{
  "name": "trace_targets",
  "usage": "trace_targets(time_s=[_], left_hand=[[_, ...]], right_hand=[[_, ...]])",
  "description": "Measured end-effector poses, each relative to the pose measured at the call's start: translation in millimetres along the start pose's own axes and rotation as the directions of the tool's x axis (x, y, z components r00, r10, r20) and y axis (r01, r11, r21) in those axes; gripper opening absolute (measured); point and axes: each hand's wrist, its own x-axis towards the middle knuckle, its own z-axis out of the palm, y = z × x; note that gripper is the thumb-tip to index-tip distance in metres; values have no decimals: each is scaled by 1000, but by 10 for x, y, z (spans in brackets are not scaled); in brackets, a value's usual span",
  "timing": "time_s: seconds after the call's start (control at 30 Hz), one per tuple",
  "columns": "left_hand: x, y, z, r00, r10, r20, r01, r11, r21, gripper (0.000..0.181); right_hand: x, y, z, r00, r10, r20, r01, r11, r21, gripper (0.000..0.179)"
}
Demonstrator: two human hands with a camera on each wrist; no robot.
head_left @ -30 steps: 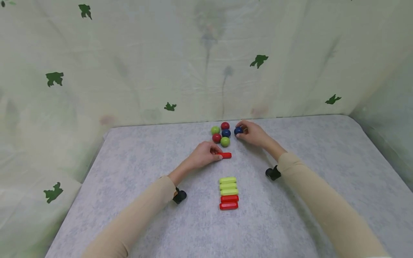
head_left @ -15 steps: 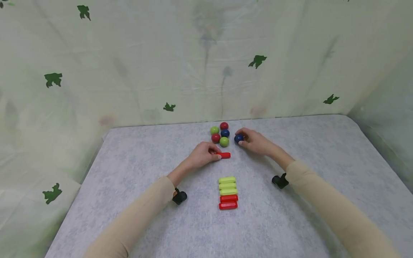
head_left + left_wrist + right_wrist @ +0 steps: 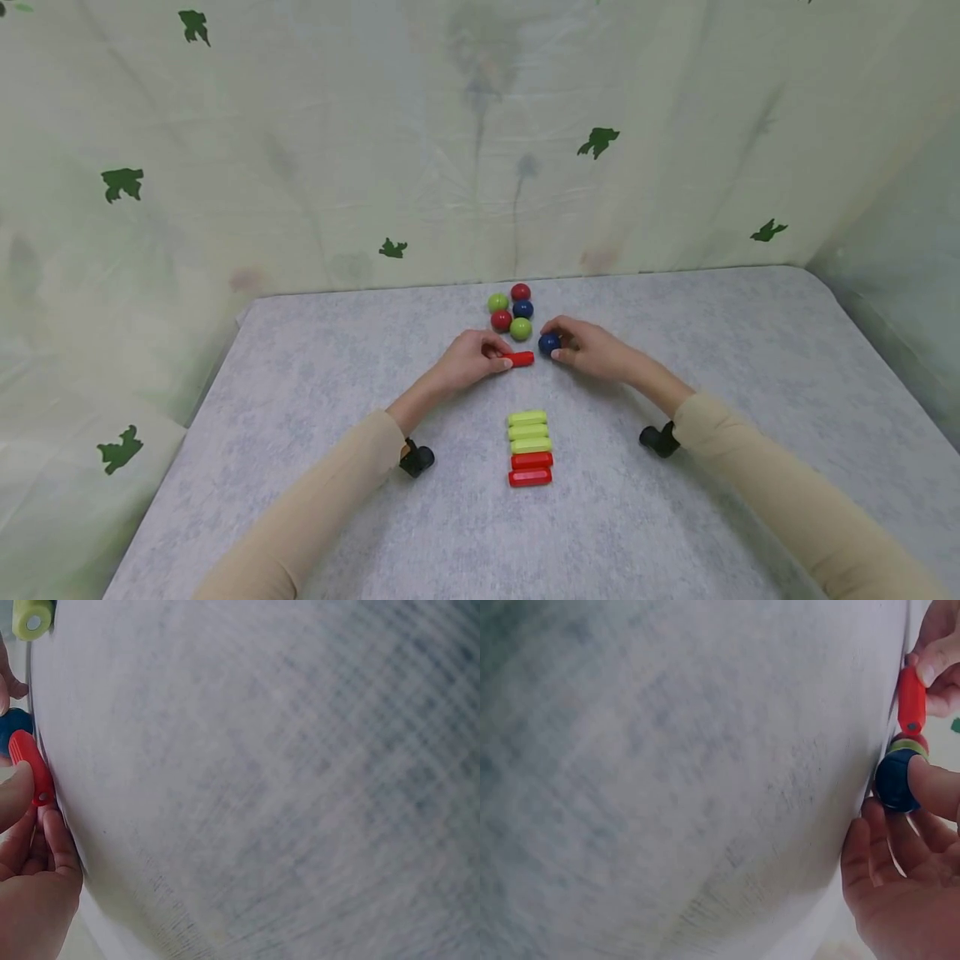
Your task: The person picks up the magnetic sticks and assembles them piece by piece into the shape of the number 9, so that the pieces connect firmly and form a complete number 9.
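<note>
Between thumb and fingers, my left hand (image 3: 467, 363) pinches the end of a short red stick (image 3: 522, 359), which lies crosswise and points right. A small round dot shows on the end of this faceted stick (image 3: 34, 769) in the left wrist view. My right hand (image 3: 592, 350) grips a glossy dark blue ball (image 3: 549, 344) by its sides, just right of the stick's free end. In the right wrist view the thumb presses the blue ball (image 3: 895, 780), which overlaps the tip of the red stick (image 3: 911, 701).
Behind the hands sits a cluster of balls: two red (image 3: 521, 292), two green (image 3: 521, 329) and one blue (image 3: 522, 310). Nearer me, three yellow-green sticks (image 3: 528, 432) and two red sticks (image 3: 530, 477) form a column on the grey cloth-covered table (image 3: 337, 350). A pale curtain (image 3: 315, 150) hangs behind.
My right hand has brought the blue ball toward me, from beside the cluster to close by the red stick's free end. My left hand and its stick have stayed almost still.
</note>
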Motion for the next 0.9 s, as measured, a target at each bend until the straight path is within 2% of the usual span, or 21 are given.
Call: trace_targets(time_s=[0.43, 0.57, 0.9], left_hand=[[-10, -7, 6, 1000, -4, 11, 5, 998, -67, 10], [-8, -10, 8, 1000, -9, 11, 9, 997, -72, 10], [-30, -5, 11, 1000, -9, 3, 9, 998, -62, 11]], right_hand=[[-69, -79, 78, 1000, -2, 24, 3, 1000, -27, 35], [-74, -87, 90, 1000, -10, 26, 11, 1000, -27, 35], [-53, -55, 102, 999, 26, 19, -26, 1000, 12, 38]])
